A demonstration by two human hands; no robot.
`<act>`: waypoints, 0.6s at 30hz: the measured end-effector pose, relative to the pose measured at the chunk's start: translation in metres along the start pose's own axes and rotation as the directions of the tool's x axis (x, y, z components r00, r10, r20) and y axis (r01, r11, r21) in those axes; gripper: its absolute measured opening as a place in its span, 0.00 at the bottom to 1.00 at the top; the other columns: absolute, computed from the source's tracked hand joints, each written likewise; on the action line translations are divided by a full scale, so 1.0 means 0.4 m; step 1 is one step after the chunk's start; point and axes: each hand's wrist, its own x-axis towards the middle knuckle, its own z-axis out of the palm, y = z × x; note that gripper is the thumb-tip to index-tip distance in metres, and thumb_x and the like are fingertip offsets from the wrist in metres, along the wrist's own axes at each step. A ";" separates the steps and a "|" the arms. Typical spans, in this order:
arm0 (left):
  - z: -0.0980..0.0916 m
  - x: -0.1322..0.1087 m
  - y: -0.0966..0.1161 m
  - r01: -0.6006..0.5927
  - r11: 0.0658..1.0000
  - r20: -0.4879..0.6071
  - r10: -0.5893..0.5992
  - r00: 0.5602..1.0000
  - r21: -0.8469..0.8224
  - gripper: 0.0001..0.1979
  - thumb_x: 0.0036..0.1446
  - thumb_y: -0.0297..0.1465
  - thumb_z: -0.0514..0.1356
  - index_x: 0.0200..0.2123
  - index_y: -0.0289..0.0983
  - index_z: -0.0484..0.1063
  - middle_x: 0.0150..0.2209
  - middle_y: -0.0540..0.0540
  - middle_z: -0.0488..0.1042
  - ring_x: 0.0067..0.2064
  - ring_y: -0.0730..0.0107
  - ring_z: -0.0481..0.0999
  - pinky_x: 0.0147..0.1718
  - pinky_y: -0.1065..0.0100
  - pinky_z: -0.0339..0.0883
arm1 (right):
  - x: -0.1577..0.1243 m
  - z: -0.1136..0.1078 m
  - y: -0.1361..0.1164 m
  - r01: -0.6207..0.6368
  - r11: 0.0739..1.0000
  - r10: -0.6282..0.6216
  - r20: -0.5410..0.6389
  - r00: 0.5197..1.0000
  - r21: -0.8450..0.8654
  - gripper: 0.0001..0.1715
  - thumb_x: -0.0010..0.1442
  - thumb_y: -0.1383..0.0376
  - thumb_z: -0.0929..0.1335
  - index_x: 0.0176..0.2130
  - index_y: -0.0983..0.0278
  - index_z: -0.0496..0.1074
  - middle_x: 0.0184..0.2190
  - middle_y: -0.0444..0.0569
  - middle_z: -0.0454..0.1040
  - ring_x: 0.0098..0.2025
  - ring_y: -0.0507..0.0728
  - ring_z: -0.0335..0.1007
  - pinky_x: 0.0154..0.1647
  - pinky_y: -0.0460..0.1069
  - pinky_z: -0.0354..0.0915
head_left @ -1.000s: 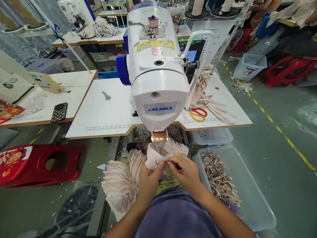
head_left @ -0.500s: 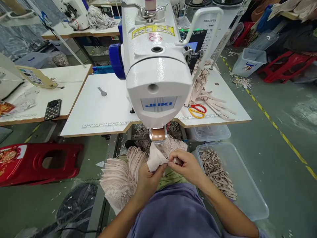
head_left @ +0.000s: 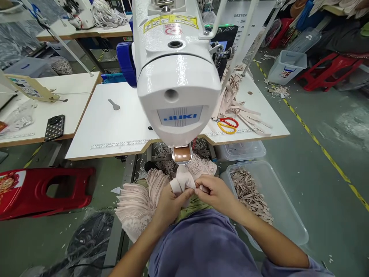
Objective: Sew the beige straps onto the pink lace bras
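Observation:
Pale pink fabric (head_left: pixel 183 180) is pinched between my two hands, just below the front end of the white sewing machine (head_left: pixel 178 92). My left hand (head_left: pixel 170 204) is closed on its left side, thumb pressed against the fingers. Close beside it, my right hand (head_left: pixel 215 190) pinches the right edge, and a short pale strip shows at its fingers. A gathered pile of pale pink lace pieces (head_left: pixel 137 213) lies on my lap to the left. More lace (head_left: pixel 201 165) sits behind the hands, under the machine head. The exact grip at the fingertips is partly hidden.
Red and yellow scissors (head_left: pixel 227 125) and beige straps (head_left: pixel 239 104) lie on the white table (head_left: pixel 121 127). A clear bin (head_left: pixel 285 207) with cut strips stands at my right. A red stool (head_left: pixel 66 188) is at the left. A patterned phone (head_left: pixel 54 127) rests on the neighbouring table.
The fabric between my hands has bunched and folded over at its top. Both hands keep their hold and have barely moved. The camera view has shifted slightly.

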 end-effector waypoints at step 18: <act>-0.031 -0.003 0.081 -0.143 0.949 0.133 0.109 0.985 0.280 0.11 0.59 0.35 0.59 0.38 0.37 0.79 0.35 0.45 0.80 0.37 0.62 0.76 0.38 0.67 0.68 | -0.013 -0.054 -0.022 -0.078 0.997 0.077 0.076 0.994 0.012 0.03 0.62 0.66 0.63 0.36 0.60 0.61 0.19 0.34 0.59 0.21 0.49 0.53 0.26 0.46 0.48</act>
